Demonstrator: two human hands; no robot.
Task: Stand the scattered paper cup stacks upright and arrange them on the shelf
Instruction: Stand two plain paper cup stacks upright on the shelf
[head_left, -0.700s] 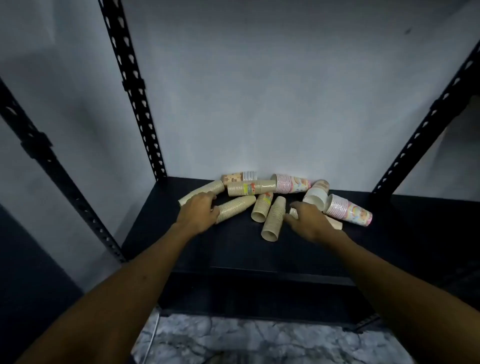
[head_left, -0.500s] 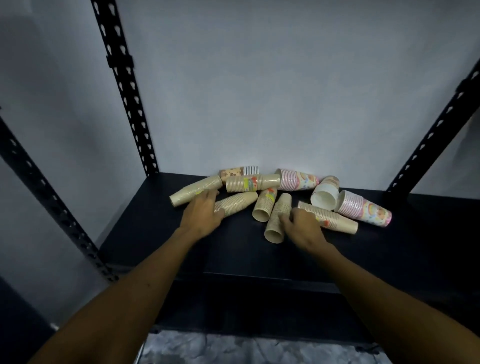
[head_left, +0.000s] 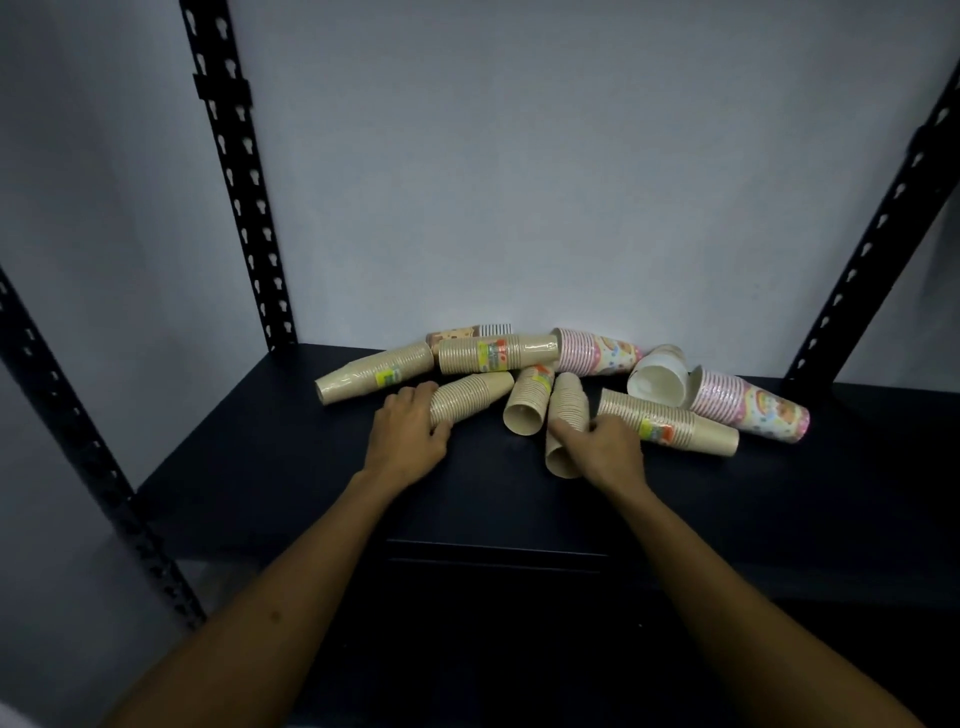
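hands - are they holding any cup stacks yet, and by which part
Left hand grips a plain stack at its near end; right hand grips another stack around its middle.

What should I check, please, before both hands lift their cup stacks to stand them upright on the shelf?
1. Left hand has hold of the plain tan stack: ok, fingers curl round its near end.
2. Right hand has hold of the tan stack pointing toward the camera: ok, fingers wrap it.
3. Gripped stacks free of neighbours: not ok, the short stack with the red label lies against the right hand's stack.
4. Bare shelf space to set stacks upright: ok, at the left.
5. Any stack already upright: not ok, all lie on their sides.
6. Cups packed tight enough to stand: cannot tell.
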